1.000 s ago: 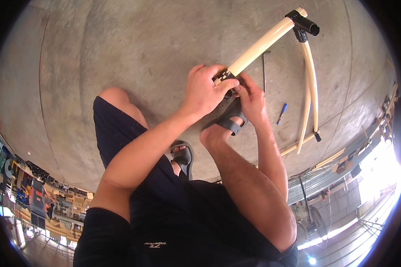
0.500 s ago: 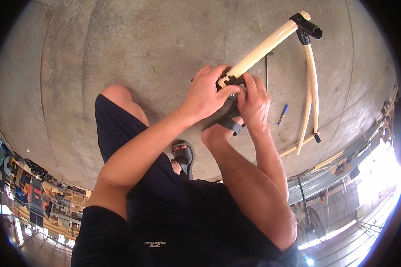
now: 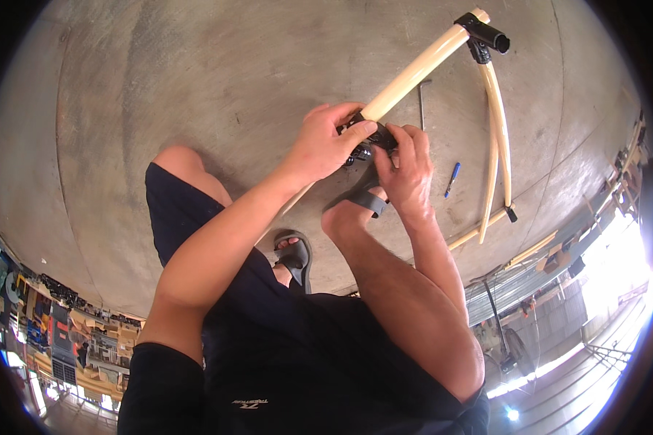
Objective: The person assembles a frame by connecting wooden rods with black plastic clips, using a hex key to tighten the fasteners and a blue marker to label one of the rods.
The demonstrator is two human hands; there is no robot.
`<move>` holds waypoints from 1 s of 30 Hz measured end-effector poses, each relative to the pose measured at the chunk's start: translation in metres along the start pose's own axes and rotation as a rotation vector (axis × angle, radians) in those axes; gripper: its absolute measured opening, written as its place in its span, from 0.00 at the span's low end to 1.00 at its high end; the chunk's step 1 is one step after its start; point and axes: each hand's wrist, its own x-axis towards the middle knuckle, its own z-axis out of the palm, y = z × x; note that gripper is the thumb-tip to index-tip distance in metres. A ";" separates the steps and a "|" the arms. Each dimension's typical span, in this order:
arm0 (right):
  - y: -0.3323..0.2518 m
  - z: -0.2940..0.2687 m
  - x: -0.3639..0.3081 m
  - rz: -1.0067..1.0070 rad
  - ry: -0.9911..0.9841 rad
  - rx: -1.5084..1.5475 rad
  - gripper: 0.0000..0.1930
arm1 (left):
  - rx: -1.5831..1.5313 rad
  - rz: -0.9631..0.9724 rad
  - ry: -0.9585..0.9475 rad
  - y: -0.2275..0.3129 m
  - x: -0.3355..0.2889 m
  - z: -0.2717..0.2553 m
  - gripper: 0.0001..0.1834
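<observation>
Both hands are at the near end of a cream-coloured pipe (image 3: 417,72) that slants up to the far right. A black pipe joint (image 3: 379,136) sits around that end. My left hand (image 3: 330,145) is closed over the joint's left side, its thumb lying across the top. From the right, my right hand (image 3: 408,167) pinches the joint between thumb and fingers. Part of the joint is hidden by the fingers. At the pipe's far end is another black joint (image 3: 486,35), from which two more cream pipes (image 3: 494,130) run back toward the right.
On the concrete floor (image 3: 196,72) lie a thin L-shaped metal rod (image 3: 423,105) and a blue pen (image 3: 452,180). Another cream pipe (image 3: 479,229) with a black end lies at the right. My sandalled foot (image 3: 363,199) is just below the hands. Shelves with boxes (image 3: 101,333) stand at lower left.
The pipe's near end showed bare in the open joint; now a black joint piece covers it. My left thumb has moved onto this piece. A thin pale length now shows beneath my left forearm.
</observation>
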 end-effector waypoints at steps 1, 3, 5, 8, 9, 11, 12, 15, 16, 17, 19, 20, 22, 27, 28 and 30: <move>0.002 0.004 -0.003 -0.029 0.024 -0.021 0.24 | -0.003 -0.005 -0.006 0.002 0.000 -0.001 0.21; 0.007 0.008 -0.007 -0.070 0.059 -0.059 0.23 | -0.009 -0.014 -0.021 0.006 -0.001 -0.002 0.21; 0.006 0.010 -0.007 -0.088 0.078 -0.087 0.23 | 0.062 -0.027 -0.043 0.008 -0.001 -0.006 0.21; -0.002 0.008 -0.006 -0.081 0.101 -0.101 0.22 | 0.053 -0.057 -0.058 0.009 -0.001 -0.010 0.21; -0.004 0.007 -0.006 -0.080 0.104 -0.105 0.21 | 0.033 -0.070 -0.062 0.008 -0.001 -0.009 0.21; -0.004 0.006 -0.007 -0.083 0.120 -0.121 0.21 | 0.056 -0.052 -0.034 0.006 -0.002 -0.005 0.21; -0.003 0.006 -0.008 -0.078 0.111 -0.140 0.21 | 0.068 -0.043 -0.022 0.006 -0.002 -0.003 0.21; 0.006 0.016 -0.014 -0.047 0.089 -0.171 0.21 | 0.158 -0.041 -0.092 0.019 0.000 0.000 0.20; 0.004 0.016 -0.011 -0.058 0.096 -0.158 0.22 | 0.095 -0.046 -0.050 0.018 0.000 0.001 0.19; 0.003 0.015 -0.007 -0.070 0.104 -0.145 0.22 | 0.032 -0.051 -0.008 0.012 0.000 0.003 0.18; 0.000 0.008 -0.004 -0.060 0.060 -0.130 0.23 | 0.014 -0.027 0.076 0.006 -0.004 0.007 0.17; 0.002 0.008 -0.004 -0.071 0.063 -0.115 0.23 | 0.047 -0.007 0.094 0.004 -0.004 0.009 0.18; 0.006 0.011 -0.005 -0.103 0.058 -0.083 0.24 | 0.107 0.029 0.143 0.002 -0.005 0.012 0.18; 0.002 0.011 -0.006 -0.076 0.046 -0.013 0.24 | 0.206 0.084 0.233 0.002 -0.008 0.018 0.18; -0.001 0.012 -0.004 -0.067 0.042 0.004 0.24 | 0.223 0.080 0.227 0.006 -0.009 0.016 0.17; -0.002 0.012 -0.006 -0.056 0.028 -0.030 0.26 | 0.280 0.098 0.207 0.013 -0.010 0.015 0.16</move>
